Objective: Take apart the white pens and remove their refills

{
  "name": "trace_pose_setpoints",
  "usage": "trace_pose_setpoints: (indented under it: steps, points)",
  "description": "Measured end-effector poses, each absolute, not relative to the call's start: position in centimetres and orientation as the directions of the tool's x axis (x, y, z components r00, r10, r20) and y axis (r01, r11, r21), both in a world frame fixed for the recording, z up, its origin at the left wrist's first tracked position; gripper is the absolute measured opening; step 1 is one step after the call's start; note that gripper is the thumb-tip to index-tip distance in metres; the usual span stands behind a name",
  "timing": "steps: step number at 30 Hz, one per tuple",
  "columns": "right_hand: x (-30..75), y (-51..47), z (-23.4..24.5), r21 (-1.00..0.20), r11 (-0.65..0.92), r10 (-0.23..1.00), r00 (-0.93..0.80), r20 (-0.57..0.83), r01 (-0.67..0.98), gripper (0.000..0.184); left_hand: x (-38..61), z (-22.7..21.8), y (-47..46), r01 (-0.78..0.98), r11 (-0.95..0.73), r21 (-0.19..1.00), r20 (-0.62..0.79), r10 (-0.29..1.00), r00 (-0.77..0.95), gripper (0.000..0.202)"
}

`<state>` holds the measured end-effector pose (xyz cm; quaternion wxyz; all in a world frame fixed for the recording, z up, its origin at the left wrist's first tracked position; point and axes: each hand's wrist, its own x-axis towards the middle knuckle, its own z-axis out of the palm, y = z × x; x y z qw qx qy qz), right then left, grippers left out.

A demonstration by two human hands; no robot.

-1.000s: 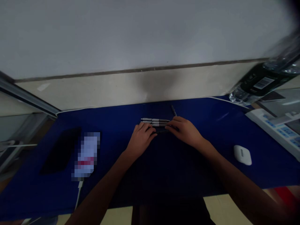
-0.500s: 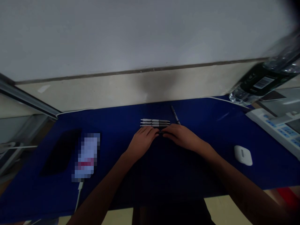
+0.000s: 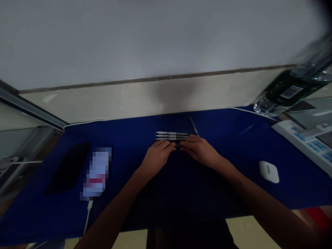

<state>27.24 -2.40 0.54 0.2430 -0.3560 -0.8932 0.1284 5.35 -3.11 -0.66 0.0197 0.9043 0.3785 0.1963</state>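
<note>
My left hand (image 3: 158, 155) and my right hand (image 3: 198, 148) meet at mid-table, fingers closed on the two ends of a dark pen (image 3: 177, 147). Only a short piece of it shows between the fingertips. Just beyond lie three white-and-grey pens (image 3: 171, 136) side by side, pointing right; the fingers are close to the nearest one, and whether they touch it I cannot tell. Past my right hand, a single dark pen (image 3: 193, 126) lies at a slant, its lower end beside the knuckles.
On the blue table (image 3: 124, 133), a phone (image 3: 96, 174) with a white cable (image 3: 87, 216) and a dark flat object (image 3: 68, 167) lie left. A white earbud case (image 3: 269, 172), a white device with blue buttons (image 3: 304, 141) and a water bottle (image 3: 287, 90) stand right. A wall (image 3: 116, 100) rises behind.
My right hand's fingers have shifted slightly up over the lower end of the slanted pen. The left hand stays nearly in place, and both still grip the dark pen.
</note>
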Motion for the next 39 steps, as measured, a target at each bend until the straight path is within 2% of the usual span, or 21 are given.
trace_pose_setpoints:
  steps: [9,13,16,20,25,29,30,33,36,39]
  points:
    - [27.3,-2.6,-0.1,-0.194,0.779,0.615,-0.667,0.420,0.596,0.025,5.3,-0.4,-3.1,0.650,-0.701,0.292,0.345,0.711,0.613,0.024]
    - [27.3,-2.7,-0.2,-0.145,0.795,0.586,-0.685,0.432,0.589,0.027,5.3,-0.8,-3.1,0.642,-0.669,0.374,0.382,0.742,0.551,0.024]
    - [27.3,-2.7,0.0,-0.134,0.772,0.612,-0.670,0.421,0.621,0.029,5.4,-1.0,-3.2,0.634,-0.658,0.406,0.419,0.751,0.510,0.023]
    - [27.4,-2.5,0.3,-0.211,0.716,0.678,-0.594,0.433,0.665,0.026,5.4,-0.8,-3.1,0.656,-0.671,0.346,0.449,0.732,0.512,0.025]
    - [27.4,-2.3,0.5,-0.401,0.619,0.784,-0.496,0.374,0.675,0.027,5.1,-0.5,-2.8,0.708,-0.678,0.194,0.443,0.705,0.554,0.028]
    - [27.3,-2.3,0.6,-0.578,0.589,0.806,-0.465,0.367,0.564,0.006,5.0,-0.4,-2.7,0.713,-0.681,0.166,0.423,0.702,0.573,0.029]
    - [27.3,-2.4,0.6,-0.607,0.573,0.816,-0.451,0.361,0.551,0.005,5.0,-0.3,-2.7,0.714,-0.680,0.164,0.419,0.704,0.574,0.028]
    - [27.2,-2.6,0.6,-0.643,0.522,0.849,-0.413,0.329,0.561,0.022,5.0,-0.2,-2.8,0.707,-0.691,0.150,0.414,0.694,0.590,0.026]
    - [27.1,-2.6,0.7,-0.624,0.516,0.850,-0.438,0.291,0.586,0.015,5.2,-0.2,-3.0,0.691,-0.708,0.146,0.413,0.679,0.607,0.026]
    - [27.1,-2.6,0.9,-0.608,0.548,0.827,-0.479,0.293,0.574,0.019,5.3,-0.2,-3.1,0.694,-0.703,0.153,0.407,0.685,0.604,0.024]
